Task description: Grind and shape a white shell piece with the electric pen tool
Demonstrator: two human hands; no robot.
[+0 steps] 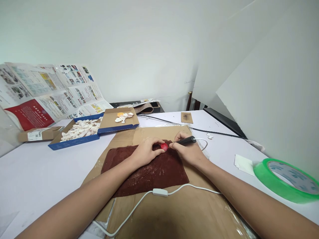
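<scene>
My left hand [147, 151] pinches a small round red piece [164, 146] against a dark brown cloth [149, 171]. My right hand [185, 149] grips a black pen-shaped corded tool [186, 141], its tip touching the red piece from the right. The tool's white cord [139, 202], with an inline switch [159, 192], loops across the cloth's near edge. The cloth lies on flattened brown cardboard [189, 205] on a white table.
An open blue box of pale shells [79, 130] sits at the back left, beside a small cardboard carton [40, 133] and leaning printed sheets [50, 89]. A green tape roll [286, 179] lies at the right edge. A black cable [211, 131] crosses the back.
</scene>
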